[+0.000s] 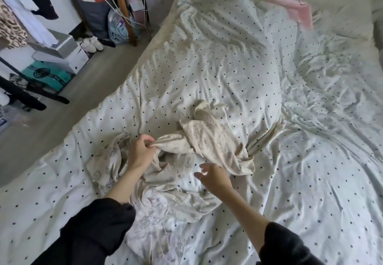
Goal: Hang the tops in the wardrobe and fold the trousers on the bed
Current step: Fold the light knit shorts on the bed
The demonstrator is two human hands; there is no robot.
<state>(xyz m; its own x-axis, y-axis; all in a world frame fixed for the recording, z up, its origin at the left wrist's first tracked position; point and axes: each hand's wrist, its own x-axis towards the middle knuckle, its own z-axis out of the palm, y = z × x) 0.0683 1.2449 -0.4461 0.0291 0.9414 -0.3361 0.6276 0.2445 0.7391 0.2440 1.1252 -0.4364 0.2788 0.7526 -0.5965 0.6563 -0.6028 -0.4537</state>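
Cream patterned trousers (199, 148) lie crumpled on the spotted duvet (207, 67).

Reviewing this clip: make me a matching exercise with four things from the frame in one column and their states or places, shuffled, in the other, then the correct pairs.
Things
1. left hand
2. right hand
3. patterned cream garment
4. white shoes

States or places
A. on the floor beside the bed
B. fingers spread, holding nothing
C. crumpled on the dotted duvet
D. pinching a fold of fabric

Pairs: 1-D, 2-B, 3-C, 4-A
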